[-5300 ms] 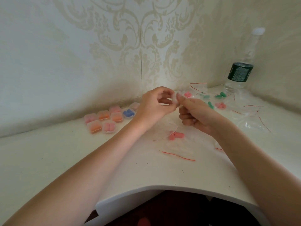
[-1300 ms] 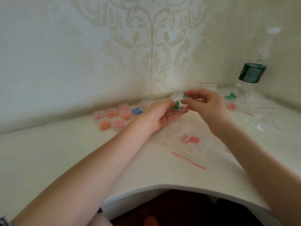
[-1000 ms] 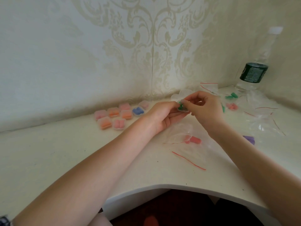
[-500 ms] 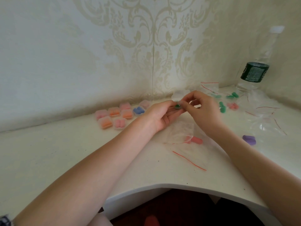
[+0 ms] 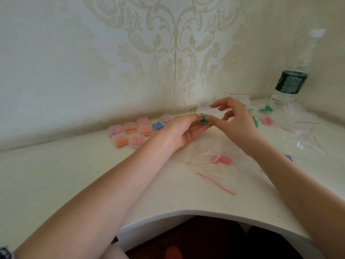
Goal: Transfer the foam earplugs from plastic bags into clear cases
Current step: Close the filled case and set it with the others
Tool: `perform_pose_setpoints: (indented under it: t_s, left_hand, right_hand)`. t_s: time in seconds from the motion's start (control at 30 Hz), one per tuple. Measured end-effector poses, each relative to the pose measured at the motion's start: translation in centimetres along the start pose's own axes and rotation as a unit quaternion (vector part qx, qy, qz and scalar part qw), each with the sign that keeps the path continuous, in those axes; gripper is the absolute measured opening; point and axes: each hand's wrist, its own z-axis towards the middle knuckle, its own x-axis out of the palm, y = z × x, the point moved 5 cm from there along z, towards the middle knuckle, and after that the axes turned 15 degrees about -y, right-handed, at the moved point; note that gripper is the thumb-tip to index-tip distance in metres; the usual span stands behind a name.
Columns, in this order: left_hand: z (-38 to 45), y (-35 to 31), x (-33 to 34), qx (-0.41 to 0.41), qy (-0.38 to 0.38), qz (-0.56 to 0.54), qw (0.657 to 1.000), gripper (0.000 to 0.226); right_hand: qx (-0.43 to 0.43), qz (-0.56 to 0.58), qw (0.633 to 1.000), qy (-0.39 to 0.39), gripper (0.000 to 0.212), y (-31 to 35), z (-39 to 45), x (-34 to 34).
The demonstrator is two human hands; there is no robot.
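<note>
Over the white table (image 5: 78, 176), left hand (image 5: 183, 130) palm up, fingers curled under a small clear case (image 5: 205, 122). Right hand (image 5: 234, 119) fingers pinching green earplugs (image 5: 202, 118) down into it. Best to hold the case flat and push gently. Plugs standing nearly upright; ends too small to tell.

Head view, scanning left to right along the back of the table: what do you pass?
Filled cases → left hand → green earplugs held between both hands → right hand → loose green earplugs → water bottle.
</note>
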Motion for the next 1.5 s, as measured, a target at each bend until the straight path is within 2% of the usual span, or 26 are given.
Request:
perform_pose_setpoints:
  t_s: [0.07, 0.13, 0.2, 0.3, 0.47, 0.6, 0.67, 0.73, 0.8, 0.9, 0.97, 1.03, 1.1, 1.2, 1.23, 1.33, 1.4, 1.5]
  left_hand:
    - [0.0, 0.0, 0.0, -0.006, 0.006, 0.006, 1.0, 0.008]
    - [-0.1, 0.1, 0.1, -0.006, 0.013, 0.03, 0.999, 0.013]
    - [-0.2, 0.1, 0.2, -0.003, 0.018, 0.056, 0.998, 0.014]
    - [-0.3, -0.1, 0.3, -0.01, 0.031, 0.053, 0.998, 0.011]
    - [-0.4, -0.2, 0.3, -0.023, 0.063, 0.046, 0.997, 0.014]
    - [-0.4, -0.2, 0.3, -0.039, 0.063, 0.033, 0.997, 0.021]
    - [0.0, -0.8, 0.3, 0.059, 0.024, 0.098, 0.993, 0.011]
    - [0.2, -1.9, 0.4, 0.228, -0.005, 0.217, 0.949, 0.022]
    - [-0.6, -2.3, 0.8, 0.323, 0.017, 0.268, 0.907, 0.032]
    - [-1.0, -2.3, 0.6, 0.343, 0.018, 0.278, 0.897, 0.027]
    - [-1.0, -2.3, 0.5, 0.355, 0.012, 0.281, 0.891, 0.02]
    - [-0.8, -3.1, 0.3, 0.383, -0.005, 0.289, 0.877, 0.019]
    - [-0.7, -4.6, -0.7, 0.449, -0.071, 0.307, 0.836, 0.021]
    - [-0.9, -6.4, -2.2, 0.56, -0.154, 0.412, 0.702, 0.022]
    - [-0.8, -6.5, -2.6, 0.567, -0.162, 0.446, 0.673, 0.021]
    - [-0.5, -6.3, -3.3, 0.553, -0.164, 0.482, 0.659, 0.022]
    - [-0.4, -6.1, -3.1, 0.559, -0.146, 0.5, 0.645, 0.025]
    - [-0.6, -5.6, -2.7, 0.562, -0.141, 0.545, 0.606, 0.028]
  right_hand:
    - [0.023, 0.005, 0.999, 0.031, 0.052, -0.6, 0.4, -0.1]
    - [0.006, -0.009, 0.995, 0.096, 0.074, -0.8, 0.2, 0.3]
    - [-0.007, -0.016, 0.993, 0.119, 0.08, -1.0, -0.1, 0.7]
    - [-0.016, 0.02, 0.996, 0.083, 0.069, -0.6, 0.0, 0.6]
    - [-0.078, -0.008, 0.995, 0.061, 0.026, 0.2, -0.3, 0.5]
    - [-0.132, -0.073, 0.987, 0.049, 0.02, 0.5, -0.1, 0.4]
    - [-0.128, -0.085, 0.988, 0.031, 0.02, 0.5, -0.1, 0.2]
    - [-0.094, -0.065, 0.993, 0.017, 0.021, 0.4, 0.1, -0.1]
    - [-0.038, -0.021, 0.999, 0.011, 0.022, 0.4, 0.2, -0.3]
    - [0.028, 0.064, 0.998, -0.003, 0.005, 0.6, 0.0, -0.8]
    - [0.06, 0.09, 0.994, -0.004, 0.019, 0.6, -0.1, -1.0]
    - [0.073, 0.077, 0.994, 0.021, 0.016, 0.7, 0.2, -1.1]
    - [0.065, 0.033, 0.992, 0.098, 0.015, 0.8, 0.4, -1.0]
    - [0.018, -0.059, 0.956, 0.287, 0.032, 1.1, -1.0, -0.1]
    - [0.0, -0.093, 0.94, 0.328, 0.034, 1.0, -1.6, 0.2]
    - [-0.058, -0.167, 0.915, 0.362, 0.031, 0.6, -2.8, 1.3]
    - [-0.063, -0.158, 0.924, 0.343, 0.023, 0.7, -2.8, 1.6]
    - [-0.032, -0.108, 0.947, 0.3, 0.015, 0.9, -2.6, 1.5]
